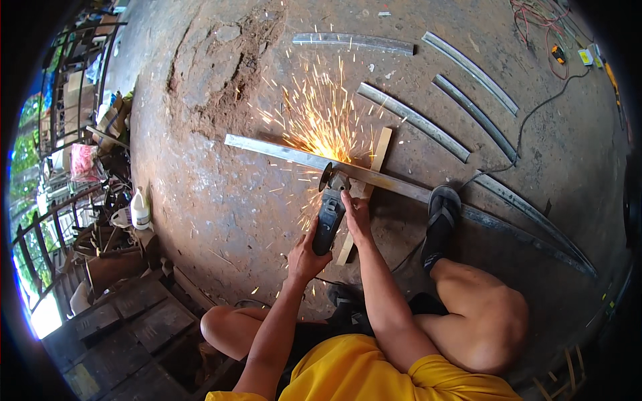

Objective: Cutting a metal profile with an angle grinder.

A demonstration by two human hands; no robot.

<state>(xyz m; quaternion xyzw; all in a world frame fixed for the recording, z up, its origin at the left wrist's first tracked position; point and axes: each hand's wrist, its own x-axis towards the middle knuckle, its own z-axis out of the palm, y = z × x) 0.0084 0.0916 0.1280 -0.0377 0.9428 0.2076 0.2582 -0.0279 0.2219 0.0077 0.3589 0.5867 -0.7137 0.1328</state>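
From my remote station, I list the items outward from the wearer. Nearest is a yellow shirt (pixel 354 374) of soft, creased cloth. Beyond it, the left hand (pixel 309 259) is wrapped around the rear body of an angle grinder (pixel 328 217); the right hand (pixel 357 217) is closed against the tool's right side, near the gear head. The grinder housing is dark and elongated; its thin, round disc (pixel 326 176) stands on edge at the near side of a metal bar (pixel 267 148).

The bar lies across the floor (pixel 194 207) in front of both hands. It is long, straight-sided and narrow, bright silver at the left and duller brown toward the middle. It crosses over a pale, flat wooden strip (pixel 382 148), and a sandalled foot (pixel 445 207) rests on it at the right. Orange sparks (pixel 324 123) fan outward from the disc, mostly over the far side.

The floor is worn, stained and brownish grey. Farther out I see loose grey metal lengths (pixel 414 122), a crumbled, earthy patch (pixel 231 73) and, far right, a reddish cable (pixel 545 23).
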